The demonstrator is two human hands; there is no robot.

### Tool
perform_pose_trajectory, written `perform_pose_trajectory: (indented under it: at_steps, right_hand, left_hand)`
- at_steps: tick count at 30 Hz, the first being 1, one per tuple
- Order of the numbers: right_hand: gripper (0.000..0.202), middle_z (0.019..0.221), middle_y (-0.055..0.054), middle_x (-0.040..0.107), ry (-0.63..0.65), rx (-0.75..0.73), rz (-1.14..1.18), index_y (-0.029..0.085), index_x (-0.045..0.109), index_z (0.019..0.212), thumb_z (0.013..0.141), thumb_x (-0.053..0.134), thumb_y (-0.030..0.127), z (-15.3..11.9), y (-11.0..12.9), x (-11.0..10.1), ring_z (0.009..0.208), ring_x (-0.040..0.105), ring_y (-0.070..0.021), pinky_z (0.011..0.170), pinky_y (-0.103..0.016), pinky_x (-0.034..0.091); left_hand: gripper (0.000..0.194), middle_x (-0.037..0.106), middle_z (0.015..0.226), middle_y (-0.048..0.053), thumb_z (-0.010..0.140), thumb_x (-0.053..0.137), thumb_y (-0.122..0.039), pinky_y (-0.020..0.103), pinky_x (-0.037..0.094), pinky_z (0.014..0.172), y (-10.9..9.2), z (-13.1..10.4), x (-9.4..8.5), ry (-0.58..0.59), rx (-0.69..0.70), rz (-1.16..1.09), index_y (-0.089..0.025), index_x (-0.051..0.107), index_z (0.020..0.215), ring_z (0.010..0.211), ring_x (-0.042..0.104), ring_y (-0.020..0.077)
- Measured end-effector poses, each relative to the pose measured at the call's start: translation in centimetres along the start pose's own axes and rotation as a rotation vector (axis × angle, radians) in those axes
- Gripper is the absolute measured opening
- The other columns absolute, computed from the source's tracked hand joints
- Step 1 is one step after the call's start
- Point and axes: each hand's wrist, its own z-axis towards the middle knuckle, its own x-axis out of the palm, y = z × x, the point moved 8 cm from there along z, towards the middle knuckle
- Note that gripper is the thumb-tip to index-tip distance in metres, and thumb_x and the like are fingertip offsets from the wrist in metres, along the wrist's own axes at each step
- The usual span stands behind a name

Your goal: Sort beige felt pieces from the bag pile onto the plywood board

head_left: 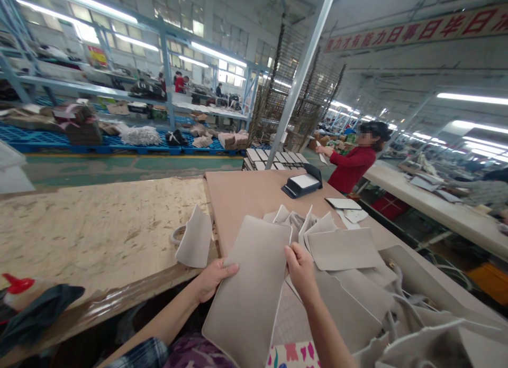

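Observation:
A large beige leather-like panel with rounded corners is held up in front of me, tilted over the table's near edge. My left hand grips its left side, thumb on the front face and fingers behind. On the opposite edge, near the upper right, my right hand is closed with thumb and fingers pinching the panel. Just right of that hand lies a heap of similar beige pieces, some curled. Another beige piece stands bent on the left, beside a roll of tape.
A brown-covered table adjoins a wooden board. On it sits a dark box-like piece. Beige bag parts crowd the right. A red-capped bottle is at lower left. A person in red stands beyond the table.

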Motion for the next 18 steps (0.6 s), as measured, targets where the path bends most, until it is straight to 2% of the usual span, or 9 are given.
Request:
perform_pose_trajectory:
  at_steps: [4,7,11,15,18]
  right_hand:
    - [0.043,0.051,0.004,0.039,0.072,0.104,0.104,0.023,0.037,0.060,0.084,0.045,0.058,0.1,-0.4,0.4,0.048,0.039,-0.0112,0.049,-0.027,0.032]
    - [0.043,0.048,0.005,0.038,0.044,0.144,0.146,0.023,0.036,0.061,0.081,0.047,0.059,0.5,-0.3,-0.3,0.045,0.037,-0.0106,0.047,-0.026,0.030]
    - [0.040,0.049,0.006,0.032,-0.014,0.147,0.187,0.022,0.032,0.058,0.077,0.053,0.051,0.9,-0.2,-0.8,0.047,0.031,-0.0090,0.046,-0.025,0.025]
    - [0.034,0.051,0.007,0.029,-0.088,0.313,0.451,0.023,0.032,0.060,0.073,0.055,0.044,0.5,-1.9,0.2,0.046,0.027,-0.0084,0.044,-0.025,0.022]
    - [0.035,0.052,0.005,0.037,-0.024,0.300,0.447,0.022,0.038,0.062,0.078,0.054,0.049,-0.1,-2.0,1.4,0.048,0.035,-0.0102,0.046,-0.025,0.028]
  left_hand:
    - [0.048,0.075,0.089,0.015,0.062,0.088,-0.040,0.030,0.057,0.071,-0.1,-0.1,0.0,0.008,0.007,0.001,-0.010,0.073,0.096,0.073,0.070,0.0211]
    - [0.046,0.075,0.088,0.014,0.062,0.087,-0.038,0.028,0.056,0.070,-0.2,-0.1,0.2,0.013,0.007,0.016,-0.010,0.073,0.095,0.072,0.070,0.0206]
    - [0.044,0.075,0.089,0.014,0.064,0.086,-0.037,0.029,0.056,0.070,-0.1,0.2,0.3,0.026,0.014,0.021,-0.010,0.073,0.097,0.073,0.070,0.0209]
    - [0.044,0.075,0.090,0.015,0.067,0.084,-0.034,0.031,0.056,0.073,0.5,0.5,-0.1,0.015,0.008,-0.007,-0.010,0.072,0.101,0.076,0.071,0.0225]
    - [0.044,0.075,0.092,0.014,0.069,0.083,-0.032,0.033,0.056,0.076,0.9,0.7,-0.7,-0.031,-0.009,-0.068,-0.011,0.070,0.105,0.078,0.071,0.0231]
